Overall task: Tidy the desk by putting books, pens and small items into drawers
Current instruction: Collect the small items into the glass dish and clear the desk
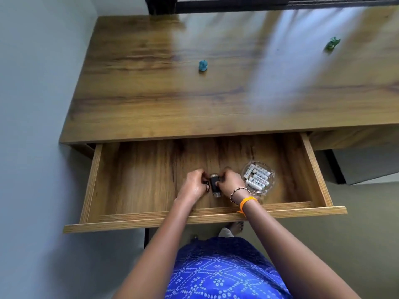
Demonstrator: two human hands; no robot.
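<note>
Both arms reach forward and down, forearms converging. The left hand (194,183) and right hand (230,182) sit close together, fingers curled inward toward each other, knuckles up. The right wrist wears a beaded bracelet (237,192) and an orange band (247,201).

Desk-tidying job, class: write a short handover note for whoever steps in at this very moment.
Left hand and right hand: both grip small dark items low inside the open drawer.
Done: glass dish of batteries sits in the drawer, right of the hands.
Left: set the dark items down; collect the blue figure at mid-desk and the green one far right on the desk; close the drawer.
</note>
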